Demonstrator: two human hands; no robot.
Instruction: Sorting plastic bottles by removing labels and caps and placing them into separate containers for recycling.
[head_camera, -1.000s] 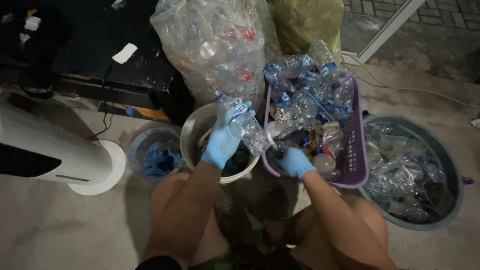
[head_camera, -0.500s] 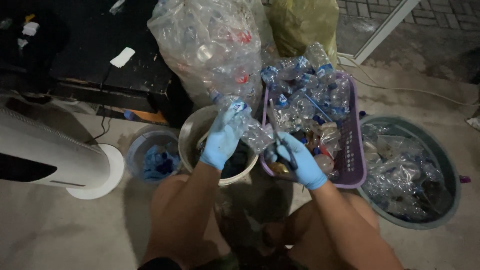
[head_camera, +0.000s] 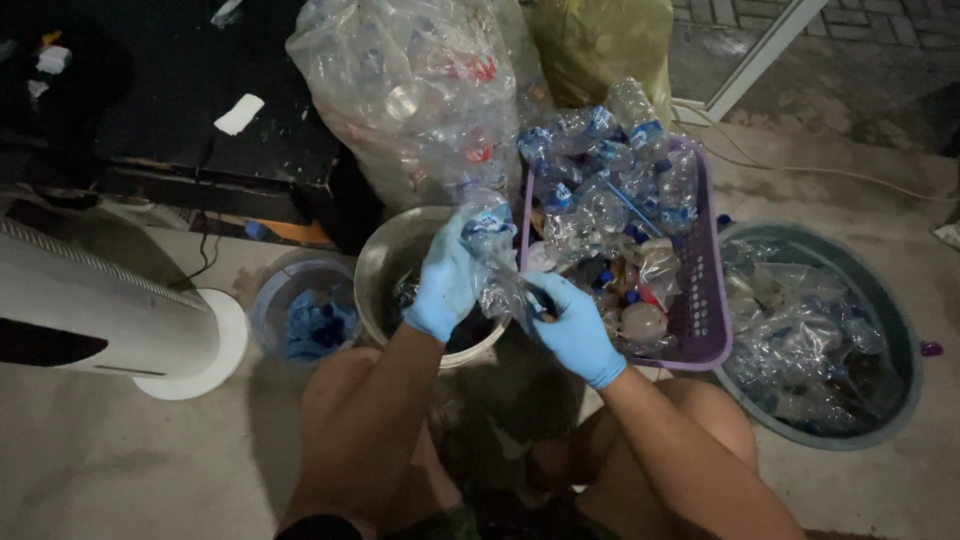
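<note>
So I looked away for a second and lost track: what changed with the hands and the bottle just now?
The right hand left the purple basket and came across to the clear bottle, taking a grip on its lower end. The left hand kept holding that bottle over the grey bucket. The basket, the bucket, the small tub of blue caps and the round bin of crushed plastic stayed put.

I am seeing a purple basket (head_camera: 706, 300) sitting heaped with bottles, a clear sack (head_camera: 405, 90) leaning behind it, a small tub (head_camera: 300, 305) holding blue caps, and a round bin (head_camera: 880, 310) lying right.
</note>
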